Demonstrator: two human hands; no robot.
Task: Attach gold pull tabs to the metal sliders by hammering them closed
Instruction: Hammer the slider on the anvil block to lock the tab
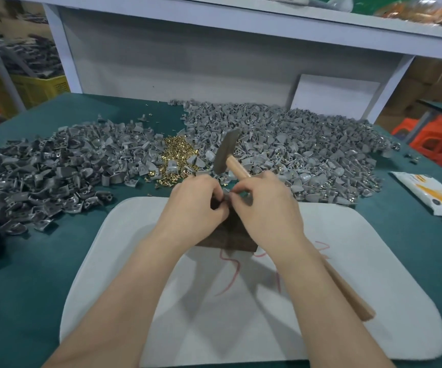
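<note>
— Your left hand (198, 200) and right hand (265, 205) meet over the dark block (228, 240). The fingertips of both curl in and pinch a small grey slider (227, 194), and your fingers hide most of it.

— Your right hand also grips the hammer (226, 152). Its pale wooden handle runs through your palm and out past your wrist. The dull, wedge-shaped metal head stands up beyond your knuckles and blocks part of the heaps behind.

— The block sits on a white mat (135, 261) with rounded corners, soft-looking and scrawled with red lines. Your forearms cover much of it.

— Ahead of you the gold pull tabs (177, 152) make a small glittering pile. It lies between two broad mounds of matt grey sliders, the left heap (42, 166) and the right heap (307, 150). All of it rests on the green cloth (15, 274).

— On your right a white and orange packet (427, 193) lies flat on the cloth, well apart from the mat. Behind the heaps stands a white shelf unit (188, 62), with a white board (336, 94) against its back.

— Whether a gold tab already sits in the slider you pinch, I cannot tell.
</note>
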